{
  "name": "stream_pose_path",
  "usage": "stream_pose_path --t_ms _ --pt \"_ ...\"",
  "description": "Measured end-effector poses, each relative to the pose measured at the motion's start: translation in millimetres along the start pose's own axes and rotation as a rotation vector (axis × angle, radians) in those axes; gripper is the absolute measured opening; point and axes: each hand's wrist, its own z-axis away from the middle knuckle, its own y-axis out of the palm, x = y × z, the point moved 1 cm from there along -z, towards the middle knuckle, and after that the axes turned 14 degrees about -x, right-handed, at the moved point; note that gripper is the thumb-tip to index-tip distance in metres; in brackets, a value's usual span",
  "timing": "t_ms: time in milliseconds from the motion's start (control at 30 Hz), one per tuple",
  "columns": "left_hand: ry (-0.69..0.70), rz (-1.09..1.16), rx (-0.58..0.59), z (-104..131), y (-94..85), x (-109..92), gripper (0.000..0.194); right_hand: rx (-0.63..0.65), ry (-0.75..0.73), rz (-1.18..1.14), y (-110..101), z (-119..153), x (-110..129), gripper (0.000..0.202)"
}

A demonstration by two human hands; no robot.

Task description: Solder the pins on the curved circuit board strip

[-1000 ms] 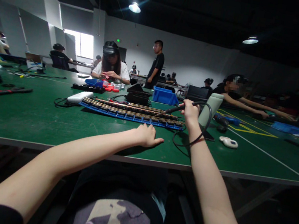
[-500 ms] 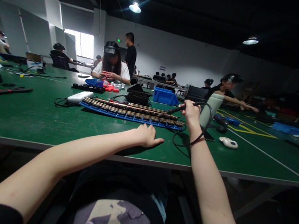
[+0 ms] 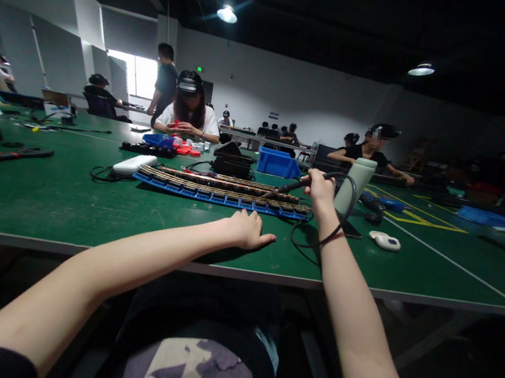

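My right hand (image 3: 320, 191) is closed round the black handle of a corded pen-like tool (image 3: 289, 187), whose thin tip points down-left at the long strips. Those strips (image 3: 214, 184), brown and gold, lie on a blue slotted holder (image 3: 226, 200) across the green table. The tool's black cable loops over my right wrist. My left hand (image 3: 248, 230) rests on the table just in front of the holder, thumb stretched out to the right and the other fingers forward, with nothing seen in it.
A green bottle (image 3: 354, 187) stands right behind my right hand. Around lie a white box (image 3: 134, 165), a blue bin (image 3: 279, 162), a white oval case (image 3: 385, 241), a power drill (image 3: 375, 206) and red-handled pliers (image 3: 1, 156). A person sits opposite.
The tool tip and my right hand have shifted very slightly left. My left hand stays in place. In the background, a standing person has moved left, and the person at the right has drawn an arm back.
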Motion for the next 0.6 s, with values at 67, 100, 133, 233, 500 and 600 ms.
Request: stream_pose_path --t_ms 67,100,133,233,500,600 --pt "-0.004 0.002 -0.001 -0.7 1.4 0.4 0.077 -0.043 -0.018 0.016 0.1 0.7 -0.3 0.018" --pt "-0.005 0.004 -0.001 -1.0 2.0 0.6 0.077 -0.061 -0.028 0.023 0.1 0.9 -0.5 0.017" --pt "-0.007 0.008 -0.001 -1.3 2.4 0.8 0.077 -0.059 -0.033 0.025 0.2 1.0 -0.6 0.017" --pt "-0.006 0.017 -0.001 -1.7 2.6 0.8 0.079 -0.049 -0.044 0.020 0.3 0.5 -0.7 0.016" --pt "-0.003 -0.001 0.012 -0.3 -0.2 -0.7 0.078 -0.084 -0.053 0.024 -1.3 3.3 2.9 0.022" --pt "-0.001 -0.005 0.009 -0.2 0.1 -0.7 0.078 -0.081 -0.051 0.010 -1.8 4.7 3.4 0.024"
